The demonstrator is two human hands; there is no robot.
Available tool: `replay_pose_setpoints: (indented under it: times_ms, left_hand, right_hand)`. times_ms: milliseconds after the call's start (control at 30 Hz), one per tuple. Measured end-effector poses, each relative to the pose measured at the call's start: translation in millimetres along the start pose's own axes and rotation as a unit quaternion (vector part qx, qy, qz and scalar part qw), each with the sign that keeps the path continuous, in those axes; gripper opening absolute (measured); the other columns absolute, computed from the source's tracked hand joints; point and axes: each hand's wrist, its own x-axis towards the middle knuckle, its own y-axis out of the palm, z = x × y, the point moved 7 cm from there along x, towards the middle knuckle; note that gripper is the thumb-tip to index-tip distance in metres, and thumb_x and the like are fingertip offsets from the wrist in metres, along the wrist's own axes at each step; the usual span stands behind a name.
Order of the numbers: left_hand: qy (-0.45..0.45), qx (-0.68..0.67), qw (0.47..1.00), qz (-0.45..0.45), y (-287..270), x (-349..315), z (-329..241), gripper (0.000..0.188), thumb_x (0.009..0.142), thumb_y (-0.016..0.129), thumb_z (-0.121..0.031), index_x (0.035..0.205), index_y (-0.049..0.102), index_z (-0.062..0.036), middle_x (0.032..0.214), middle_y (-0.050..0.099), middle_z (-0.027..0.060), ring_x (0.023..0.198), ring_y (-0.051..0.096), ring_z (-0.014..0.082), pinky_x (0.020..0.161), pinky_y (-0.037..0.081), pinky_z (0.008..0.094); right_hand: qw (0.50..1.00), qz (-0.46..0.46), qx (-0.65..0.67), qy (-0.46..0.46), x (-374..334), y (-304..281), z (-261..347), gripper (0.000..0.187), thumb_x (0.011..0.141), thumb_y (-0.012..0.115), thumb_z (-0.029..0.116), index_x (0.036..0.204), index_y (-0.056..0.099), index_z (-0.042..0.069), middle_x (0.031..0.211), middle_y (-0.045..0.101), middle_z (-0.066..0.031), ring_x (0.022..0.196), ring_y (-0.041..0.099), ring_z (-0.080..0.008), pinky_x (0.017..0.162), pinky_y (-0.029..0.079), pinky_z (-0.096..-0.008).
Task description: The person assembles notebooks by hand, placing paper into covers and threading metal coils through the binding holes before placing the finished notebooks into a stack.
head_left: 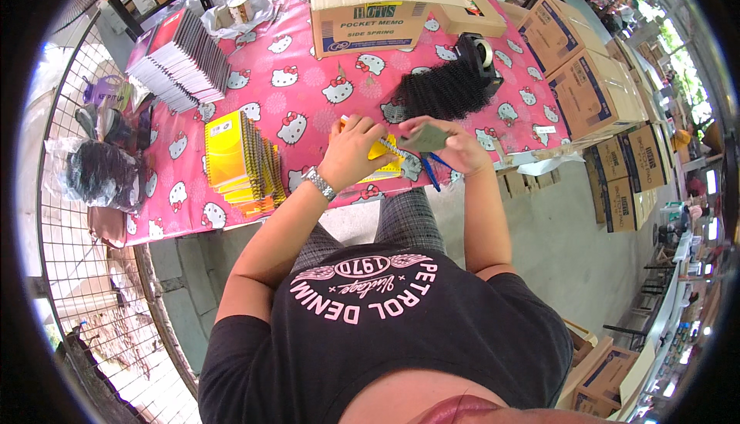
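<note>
My left hand [353, 150], with a metal-band watch at its wrist, curls over a small yellow spiral notebook [389, 166] near the table's front edge. Part of the notebook is hidden under the fingers. Just to the right, my right hand [462, 151] pinches a flat grey-green piece [428, 139], tilted beside the notebook's coil; I cannot make out its exact kind. A blue-handled tool [432, 173] lies by the right hand at the edge, its head hidden. Left of my hands stand stacked yellow spiral notebooks [231, 150].
A heap of black plastic binding coils [443, 91] lies beyond my right hand, against a black tape dispenser [484, 62]. An open carton [370, 27] stands at the back. Stacked notebooks [179, 58] fill the far left of the pink table cover [308, 85]. Cartons [590, 92] rise at right.
</note>
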Motion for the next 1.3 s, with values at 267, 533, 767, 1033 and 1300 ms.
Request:
replay_pose_setpoints:
  times_ms: [267,533,767,1033,1300]
  left_hand:
    - [-0.052,-0.017,0.997,0.048,-7.4,9.1,11.3,0.044,0.072,0.079,-0.033,0.106,0.06,-0.0114,0.107,0.056,0.0075,0.111,0.05,0.0295,0.095,0.04,0.0462]
    - [-0.067,-0.069,0.994,0.05,-13.7,8.7,45.8,0.042,0.073,0.079,-0.023,0.106,0.059,-0.0068,0.106,0.056,0.012,0.106,0.054,0.0324,0.091,0.046,0.0417]
    - [-0.094,-0.192,0.977,0.025,-10.4,9.7,52.7,0.031,0.077,0.077,-0.016,0.098,0.061,-0.0002,0.093,0.062,0.0145,0.087,0.063,0.0309,0.078,0.051,0.0369]
    - [-0.218,-0.291,0.926,-0.103,4.5,-12.5,71.8,0.022,0.083,0.071,-0.012,0.101,0.065,0.0003,0.085,0.067,0.0107,0.074,0.066,0.0212,0.068,0.052,0.0316]
    - [-0.319,-0.378,0.858,-0.141,9.5,-32.8,70.7,0.021,0.086,0.069,-0.012,0.103,0.071,0.0005,0.074,0.067,0.0046,0.064,0.062,0.0088,0.061,0.05,0.0242]
  right_hand:
    - [0.99,-0.015,-0.138,0.038,14.1,1.3,2.1,0.043,0.082,0.068,0.021,0.12,0.064,0.002,0.131,0.055,-0.0142,0.123,0.052,-0.0244,0.104,0.041,-0.0381]
    - [0.995,-0.008,0.104,0.002,31.5,7.7,1.2,0.041,0.079,0.071,0.014,0.115,0.065,-0.002,0.126,0.059,-0.0127,0.119,0.054,-0.023,0.102,0.04,-0.0355]
    - [0.827,-0.241,-0.506,0.042,10.3,-78.8,-47.0,0.051,0.076,0.076,0.032,0.12,0.064,0.009,0.111,0.063,-0.0146,0.109,0.059,-0.0262,0.095,0.046,-0.0369]
    - [0.529,-0.435,-0.722,0.1,-99.3,-92.5,-97.4,0.067,0.08,0.069,0.052,0.131,0.053,0.011,0.13,0.052,-0.0188,0.118,0.051,-0.0404,0.101,0.037,-0.0554]
    - [0.793,-0.401,-0.454,0.064,-81.4,-18.6,-102.7,0.054,0.084,0.07,0.029,0.129,0.056,0.004,0.127,0.055,-0.0172,0.116,0.053,-0.0343,0.096,0.043,-0.0439]
